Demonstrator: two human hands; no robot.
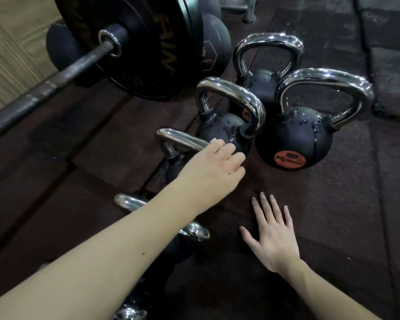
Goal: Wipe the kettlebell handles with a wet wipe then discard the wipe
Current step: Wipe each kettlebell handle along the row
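Several black kettlebells with chrome handles stand on the dark rubber floor. Water drops show on the bodies of the back ones. My left hand reaches across and curls its fingers over the right end of one low kettlebell's chrome handle. No wipe shows in that hand. Just behind it stands a kettlebell with a taller handle. To the right is a kettlebell with an orange label, and a further one behind. My right hand lies flat and open on the floor, palm down, holding nothing.
A barbell with black plates lies at the upper left. Medicine balls sit behind it. Two more chrome handles show under my left forearm. A dark mat lies at the right edge.
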